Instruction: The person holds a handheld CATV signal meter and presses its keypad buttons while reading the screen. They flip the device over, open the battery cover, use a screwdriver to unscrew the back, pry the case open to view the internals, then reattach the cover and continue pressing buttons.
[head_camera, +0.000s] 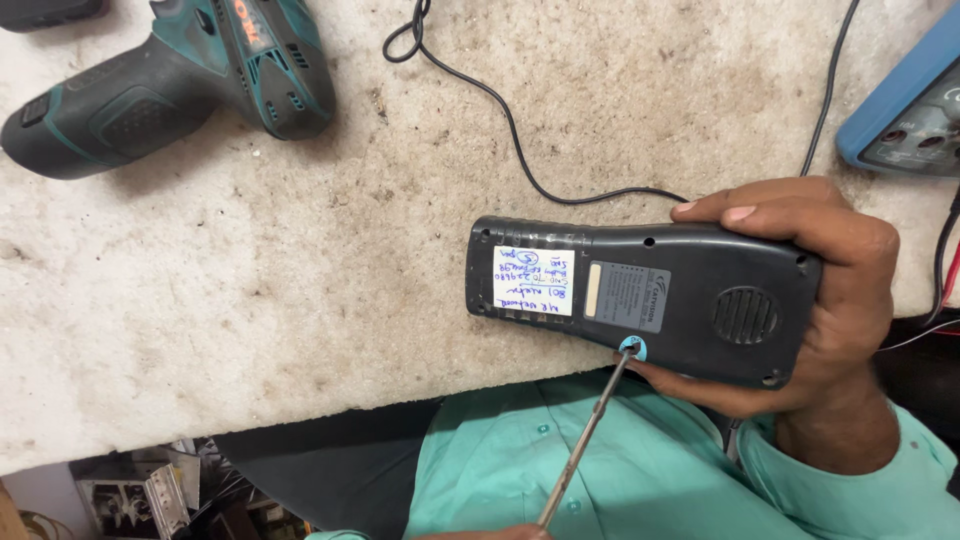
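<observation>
Green shirt fabric (520, 460) fills the nearest part of the view, and at the very bottom edge a sliver of the left hand (490, 533) shows, too little of it to tell how its fingers are set. From that hand a thin metal screwdriver shaft (585, 440) rises slantwise up and to the right, its tip seated in a blue-ringed screw hole (632, 348) on the near edge of a black handheld device (690, 300).

That device lies back-side up, partly on the desk (300, 270) and partly overhanging its near edge, long axis running left to right. The right hand (830, 310) wraps its right end: fingers (745, 210) curl over the far edge and the thumb presses the near edge just beside the screw hole, so the fingers are clenched on the device. On the device's back sit a white handwritten sticker (533, 282), a grey label (628, 298) just right of it, and a round speaker grille (745, 315) near the palm.

Beyond the device, a thin black cable (500, 100) snakes across the rough pale desk and loops near the top. Far left lies a teal and black cordless drill (170, 80) on its side. At the far right corner sits a blue-cased meter (905, 115), with black and red leads (945, 270) running down beside the right wrist.
</observation>
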